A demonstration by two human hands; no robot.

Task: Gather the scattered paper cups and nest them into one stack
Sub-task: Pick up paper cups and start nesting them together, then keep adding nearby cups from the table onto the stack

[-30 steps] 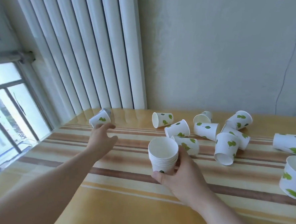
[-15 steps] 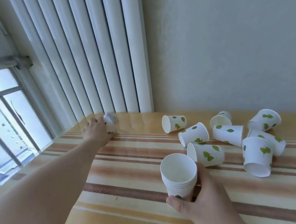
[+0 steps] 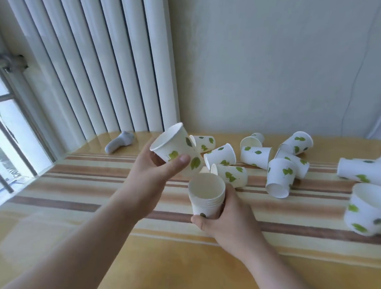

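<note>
Left hand (image 3: 152, 175): fingers and thumb clamped on single cup (image 3: 176, 146), tilted, raised above stack (image 3: 206, 195). Right hand (image 3: 227, 216): fingers wrapped round stack, upright above striped table (image 3: 92, 196). Loose cups (image 3: 280, 176) scattered behind.

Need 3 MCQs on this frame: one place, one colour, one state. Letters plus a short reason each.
1. Where does the grey sock lie?
A. on the table's far left corner by the radiator
B. inside a cup
C. under the right hand

2. What colour are the leaf prints on the cups?
A. red
B. green
C. blue

3. How is the single cup in the left hand held?
A. upright on the table
B. tilted in the air, mouth toward the upper left
C. already nested in the stack

Answers:
1. A: the sock rests on the table near the radiator, apart from the cups.
2. B: every print is green.
3. B: the left hand grips it above the stack, which the right hand holds mouth up.
</note>
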